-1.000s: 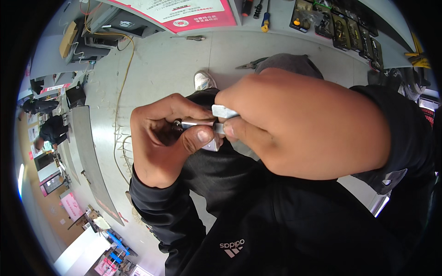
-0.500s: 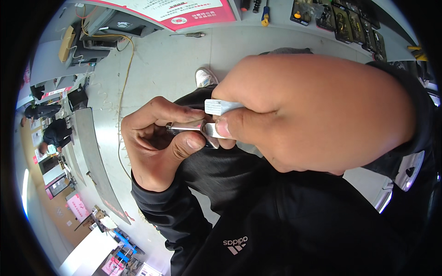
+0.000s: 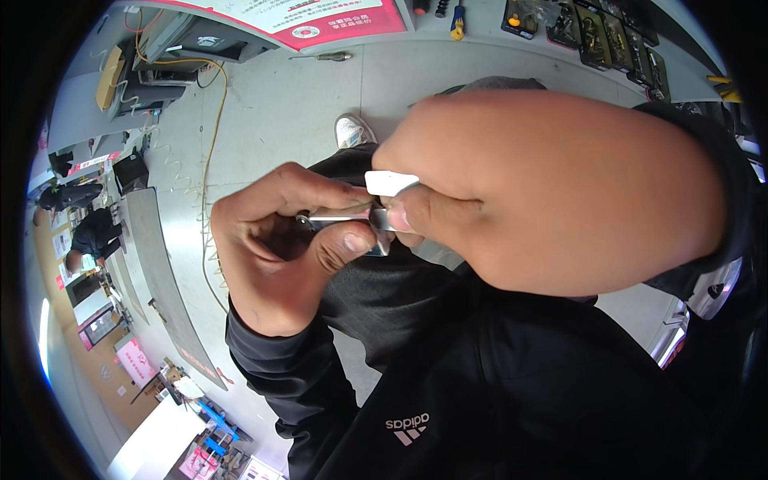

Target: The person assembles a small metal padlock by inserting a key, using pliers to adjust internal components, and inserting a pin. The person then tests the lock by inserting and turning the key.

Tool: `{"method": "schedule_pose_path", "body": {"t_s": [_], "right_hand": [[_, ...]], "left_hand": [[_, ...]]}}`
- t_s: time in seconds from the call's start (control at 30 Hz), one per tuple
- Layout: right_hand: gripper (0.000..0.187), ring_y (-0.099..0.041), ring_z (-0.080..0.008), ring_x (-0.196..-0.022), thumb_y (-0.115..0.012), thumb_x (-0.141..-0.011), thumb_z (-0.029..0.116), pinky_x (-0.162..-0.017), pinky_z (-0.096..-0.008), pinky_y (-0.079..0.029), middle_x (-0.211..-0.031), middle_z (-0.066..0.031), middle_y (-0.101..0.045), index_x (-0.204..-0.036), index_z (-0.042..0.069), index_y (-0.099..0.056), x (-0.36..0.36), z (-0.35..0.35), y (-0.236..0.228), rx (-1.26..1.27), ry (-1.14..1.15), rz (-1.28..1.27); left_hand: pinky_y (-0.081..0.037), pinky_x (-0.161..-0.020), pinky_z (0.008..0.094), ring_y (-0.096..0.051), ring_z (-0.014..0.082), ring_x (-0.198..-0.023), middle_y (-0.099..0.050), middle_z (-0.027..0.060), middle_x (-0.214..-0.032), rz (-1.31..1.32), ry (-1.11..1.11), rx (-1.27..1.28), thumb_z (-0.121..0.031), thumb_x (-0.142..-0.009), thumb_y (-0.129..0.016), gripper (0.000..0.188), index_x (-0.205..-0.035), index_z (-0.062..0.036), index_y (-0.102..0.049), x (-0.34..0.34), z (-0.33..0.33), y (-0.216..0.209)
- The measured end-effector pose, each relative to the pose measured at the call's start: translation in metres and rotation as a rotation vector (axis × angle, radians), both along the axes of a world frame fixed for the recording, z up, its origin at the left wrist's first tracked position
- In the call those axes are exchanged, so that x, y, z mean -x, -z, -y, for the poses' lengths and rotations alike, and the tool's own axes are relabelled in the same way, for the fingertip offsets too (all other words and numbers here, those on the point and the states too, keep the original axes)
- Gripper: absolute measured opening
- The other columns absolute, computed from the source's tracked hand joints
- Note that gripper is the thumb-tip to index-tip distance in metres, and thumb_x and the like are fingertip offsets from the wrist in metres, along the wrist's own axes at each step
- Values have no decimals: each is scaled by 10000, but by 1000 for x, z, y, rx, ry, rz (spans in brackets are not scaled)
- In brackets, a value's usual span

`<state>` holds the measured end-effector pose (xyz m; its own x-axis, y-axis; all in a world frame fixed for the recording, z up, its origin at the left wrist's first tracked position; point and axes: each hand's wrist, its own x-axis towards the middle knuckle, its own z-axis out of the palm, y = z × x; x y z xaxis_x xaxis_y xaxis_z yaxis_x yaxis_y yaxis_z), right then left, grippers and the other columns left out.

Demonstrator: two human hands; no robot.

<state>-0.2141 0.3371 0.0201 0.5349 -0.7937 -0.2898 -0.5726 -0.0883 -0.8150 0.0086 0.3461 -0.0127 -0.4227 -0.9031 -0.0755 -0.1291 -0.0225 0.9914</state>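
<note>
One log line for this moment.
left hand: holding shiny metal part | right hand: holding pale flat-ended piece | floor: thin-shafted tool

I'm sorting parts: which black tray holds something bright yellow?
The leftmost black tray: it holds a bright yellow piece; the trays to its right show none.

The pale floor [image 3: 276, 108] bears a slim-shafted tool [image 3: 334, 57], a white shoe [image 3: 350, 132] and (in part) a yellow cable [image 3: 214, 136].
</note>
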Motion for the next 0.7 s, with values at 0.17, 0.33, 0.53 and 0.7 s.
{"method": "schedule_pose_path", "body": {"t_s": [0.17,0.33,0.53,0.7], "right_hand": [[186,-648,-253,-824,-626,-928,192,-706,-373,-511,-896,-89,-651,-1045,54,-671,2,-12,24,589,-159,-6],[160,-639,-245,-791,-633,-918,173,-672,-364,-512,-849,-75,-638,-1015,53,-676,1,-14,10,274,-9,-8],[144,-631,-224,-757,-622,-933,170,-613,-351,-486,-839,-62,-647,-955,33,-661,1,-19,21,512,20,38],[282,-492,-114,-424,-493,-1023,226,-425,-256,-392,-573,-32,-543,-1018,-34,-602,36,13,25,197,50,328]], "left_hand": [[-553,-726,303,-700,203,-751,-722,171,-860,-100,-13,-13,-65,-783,-826,273,-927,79,-644,-6,1,5],[-556,-693,309,-696,213,-719,-709,183,-808,-156,-22,-49,-76,-802,-811,271,-916,84,-624,1,0,1],[-571,-660,330,-696,233,-687,-698,202,-803,-221,48,-207,-109,-833,-786,287,-919,99,-609,0,9,-3],[-581,-684,364,-699,273,-711,-688,228,-820,-184,-11,-115,-161,-887,-704,310,-997,103,-586,-8,1,4]]}}
